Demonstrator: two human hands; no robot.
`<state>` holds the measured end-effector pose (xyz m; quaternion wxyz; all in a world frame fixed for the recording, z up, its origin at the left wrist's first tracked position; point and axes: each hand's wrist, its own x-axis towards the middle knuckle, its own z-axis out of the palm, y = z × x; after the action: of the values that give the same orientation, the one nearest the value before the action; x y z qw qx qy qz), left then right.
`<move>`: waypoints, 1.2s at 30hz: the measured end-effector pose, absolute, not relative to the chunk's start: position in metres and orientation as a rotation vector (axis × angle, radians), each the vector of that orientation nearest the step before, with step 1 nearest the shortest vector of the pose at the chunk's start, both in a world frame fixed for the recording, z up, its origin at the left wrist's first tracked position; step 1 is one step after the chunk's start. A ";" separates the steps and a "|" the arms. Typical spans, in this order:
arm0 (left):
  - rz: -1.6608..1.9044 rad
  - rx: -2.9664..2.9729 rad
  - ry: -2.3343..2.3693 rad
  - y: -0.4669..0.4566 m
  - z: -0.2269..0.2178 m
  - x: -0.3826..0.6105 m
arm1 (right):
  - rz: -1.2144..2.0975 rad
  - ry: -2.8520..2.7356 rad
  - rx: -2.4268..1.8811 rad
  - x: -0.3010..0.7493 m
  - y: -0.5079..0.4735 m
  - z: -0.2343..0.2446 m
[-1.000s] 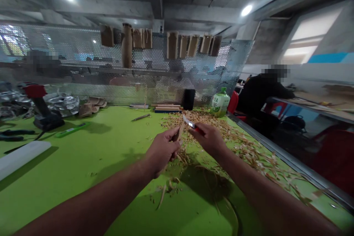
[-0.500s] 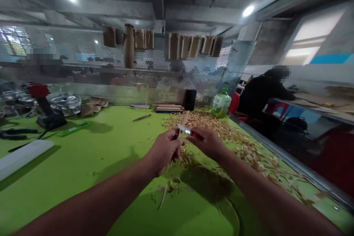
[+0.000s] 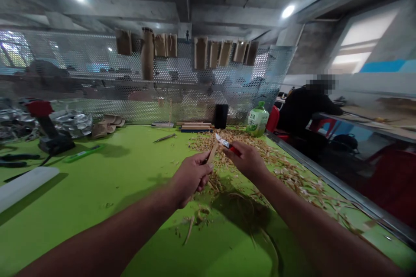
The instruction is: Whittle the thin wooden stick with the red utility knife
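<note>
My left hand (image 3: pixel 191 176) is closed round a thin wooden stick (image 3: pixel 212 154) that points up and away from me. My right hand (image 3: pixel 249 160) grips a red-handled knife (image 3: pixel 226 144), its blade tip resting at the stick's upper end. Both hands hover above the green table (image 3: pixel 97 190), over a heap of pale wood shavings (image 3: pixel 276 169).
A green drink bottle (image 3: pixel 257 120) and a black box (image 3: pixel 221 116) stand at the back by the perforated metal screen (image 3: pixel 97 78). A red-and-black tool (image 3: pixel 47 127), metal parts and a white bar (image 3: pixel 22 184) lie at the left. A person in black (image 3: pixel 305 106) sits at the right.
The knife blade has slid along the stick from near my left hand up to its far end, as one second ago. My left hand stays put.
</note>
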<state>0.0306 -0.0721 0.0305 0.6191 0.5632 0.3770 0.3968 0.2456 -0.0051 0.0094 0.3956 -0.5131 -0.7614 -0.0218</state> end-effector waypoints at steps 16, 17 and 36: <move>0.990 1.240 0.908 -0.063 0.023 0.034 | 0.096 -2.188 -1.205 0.222 -0.022 -0.002; 0.987 1.234 0.929 -0.063 0.024 0.034 | 0.094 -2.212 -1.197 0.220 -0.024 -0.003; 0.925 1.243 0.799 -0.069 0.034 0.033 | -0.031 -2.016 -1.285 0.239 -0.009 0.010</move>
<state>0.0335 -0.0695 0.0343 0.6436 0.5455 0.3508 0.4063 0.2385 -0.0086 0.0100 0.3665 -0.5000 -0.7845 -0.0121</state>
